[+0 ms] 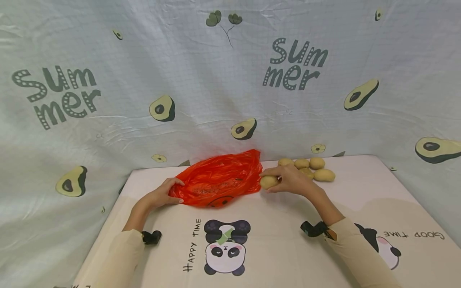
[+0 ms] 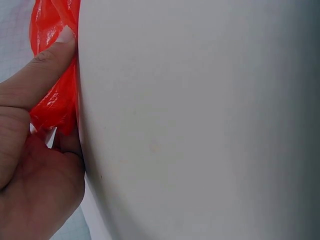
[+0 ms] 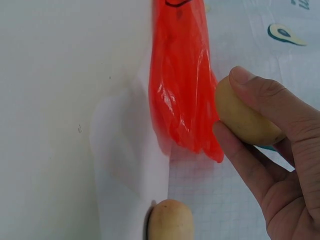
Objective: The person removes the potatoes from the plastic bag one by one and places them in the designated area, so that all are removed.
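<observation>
A crumpled red plastic bag (image 1: pixel 216 182) lies on its side at the back of the table, its right end spread open. At its left end, my left hand (image 1: pixel 163 195) holds the bag between thumb and fingers. In the left wrist view the thumb (image 2: pixel 42 70) lies on the red film; the other fingers are partly hidden. My right hand (image 1: pixel 292 180) grips a yellowish potato (image 1: pixel 268 183) close to the bag's right end. The right wrist view shows that potato (image 3: pixel 242 117) pinched between thumb and fingers, beside the bag (image 3: pixel 180 85).
Several loose potatoes (image 1: pixel 324 175) lie grouped behind and right of my right hand. A pale cloth printed with pandas (image 1: pixel 225 256) covers the table (image 1: pixel 273 248). Behind the table's back edge hangs a curtain (image 1: pixel 201 80) printed with avocados and lettering.
</observation>
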The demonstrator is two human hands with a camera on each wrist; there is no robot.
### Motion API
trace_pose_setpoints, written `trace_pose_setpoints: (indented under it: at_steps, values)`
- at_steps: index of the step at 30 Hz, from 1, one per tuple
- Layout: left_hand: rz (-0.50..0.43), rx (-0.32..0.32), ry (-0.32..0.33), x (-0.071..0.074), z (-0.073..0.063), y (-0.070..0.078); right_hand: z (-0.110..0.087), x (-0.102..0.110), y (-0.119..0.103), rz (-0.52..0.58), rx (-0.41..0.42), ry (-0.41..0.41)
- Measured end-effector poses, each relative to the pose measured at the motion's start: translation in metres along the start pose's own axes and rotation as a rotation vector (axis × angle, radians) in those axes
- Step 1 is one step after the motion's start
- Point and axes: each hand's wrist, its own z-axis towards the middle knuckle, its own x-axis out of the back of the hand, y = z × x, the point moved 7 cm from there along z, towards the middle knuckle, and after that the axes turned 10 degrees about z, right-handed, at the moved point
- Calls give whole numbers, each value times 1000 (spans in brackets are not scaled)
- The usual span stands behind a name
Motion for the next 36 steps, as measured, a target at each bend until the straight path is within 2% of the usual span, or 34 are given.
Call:
trace_pose_setpoints:
  at_steps: [7,23,36]
  values:
    - [-1,0,5,0,0,-1,-2,1,3,-22,-5,1]
    - [2,-9,3,3,-2,0,-2,-4,6,3,-33,-14]
    - [-10,-14,2,2,-1,0,-10,4,10,-41,-31,12]
